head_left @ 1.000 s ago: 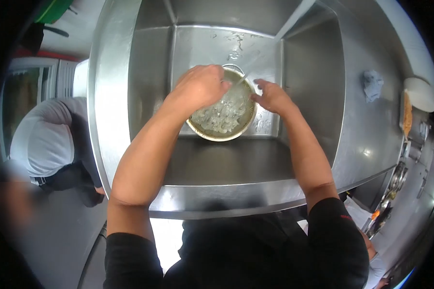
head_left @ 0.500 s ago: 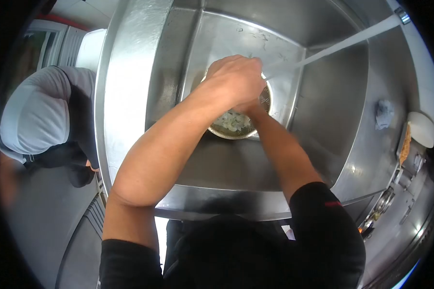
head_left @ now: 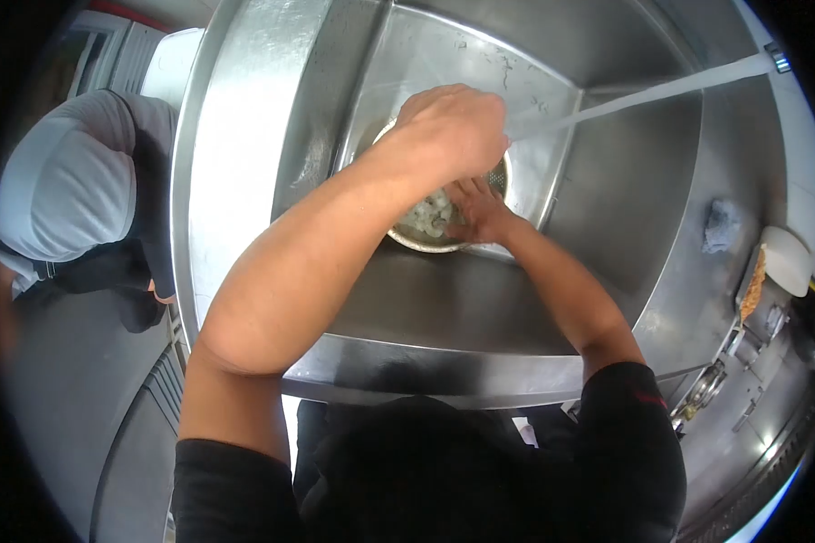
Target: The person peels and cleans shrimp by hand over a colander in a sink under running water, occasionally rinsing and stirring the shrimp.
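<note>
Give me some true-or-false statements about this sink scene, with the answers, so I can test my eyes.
The colander sits inside the metal sink. True.
The right hand is outside the colander. False: its spread fingers reach in beside the pale pieces.
The crumpled cloth lies inside the basin. False: it is on the metal surface beside it.
The water is running. True.
Nobody else is in view. False: a grey-shirted person is on the left.

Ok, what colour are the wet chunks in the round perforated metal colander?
Chunks: translucent greyish white; best in head view.
</note>
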The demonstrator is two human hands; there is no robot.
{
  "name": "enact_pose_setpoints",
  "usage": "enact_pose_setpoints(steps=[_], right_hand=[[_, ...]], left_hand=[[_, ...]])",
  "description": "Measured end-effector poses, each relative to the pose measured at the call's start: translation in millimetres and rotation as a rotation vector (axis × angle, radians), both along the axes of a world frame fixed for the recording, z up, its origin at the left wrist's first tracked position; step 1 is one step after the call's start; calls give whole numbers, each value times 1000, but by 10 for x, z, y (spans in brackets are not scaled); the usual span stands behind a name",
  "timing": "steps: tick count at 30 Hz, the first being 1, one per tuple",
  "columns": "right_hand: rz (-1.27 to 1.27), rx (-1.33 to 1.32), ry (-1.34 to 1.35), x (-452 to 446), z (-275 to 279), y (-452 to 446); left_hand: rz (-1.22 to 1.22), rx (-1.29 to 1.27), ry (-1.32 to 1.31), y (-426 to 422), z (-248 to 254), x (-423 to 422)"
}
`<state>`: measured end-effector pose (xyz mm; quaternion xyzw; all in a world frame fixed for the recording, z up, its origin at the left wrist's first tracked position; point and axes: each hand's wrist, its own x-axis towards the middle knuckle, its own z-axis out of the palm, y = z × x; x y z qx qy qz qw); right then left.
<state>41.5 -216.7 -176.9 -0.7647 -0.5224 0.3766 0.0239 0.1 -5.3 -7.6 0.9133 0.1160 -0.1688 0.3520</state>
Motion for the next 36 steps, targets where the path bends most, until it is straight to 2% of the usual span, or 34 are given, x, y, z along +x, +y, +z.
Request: enact_pose_setpoints(steps=[1, 4, 7, 10, 13, 16, 19, 22, 24, 26, 28, 30, 33, 36], right_hand=[[56, -218, -95, -63, 189, -83], [199, -256, -181, -90, 216, -355], [41, -320, -12, 82, -89, -445], [-221, -220, -120, 101, 18, -320], [-233, -154, -93, 210, -78, -238], [-338, -163, -214, 269, -316, -91], [-531, 74, -205, 407, -462, -100], [-604, 40, -99, 507, -508, -66], [-543, 362, 72, 559, -1084, -164], [-413, 472, 62, 550, -1187, -132], [-227, 367, -131, 383, -822, 105], [-289, 288, -168, 254, -813, 264], [-323, 352, -122, 139, -836, 391], [-440, 348, 33, 87, -995, 498]], left_hand=[[6, 0, -16, -4, 11, -6], [9, 6, -50, 2, 35, -22], [2, 12, -44, -5, 7, -16], [0, 16, -44, -22, -23, -6], [4, 11, -30, -16, -3, -9], [1, 12, -24, -21, -2, -14], [4, 22, -32, -15, -41, 3], [25, 15, -61, -13, -59, -5], [29, 10, -56, -14, -40, -4], [22, 5, -37, -6, -30, 7], [20, 2, -21, -1, -33, 16], [25, -2, -7, -5, -26, 24], [19, 42, 66, -17, 1, 49], [18, 34, 72, 1, 10, 56]])
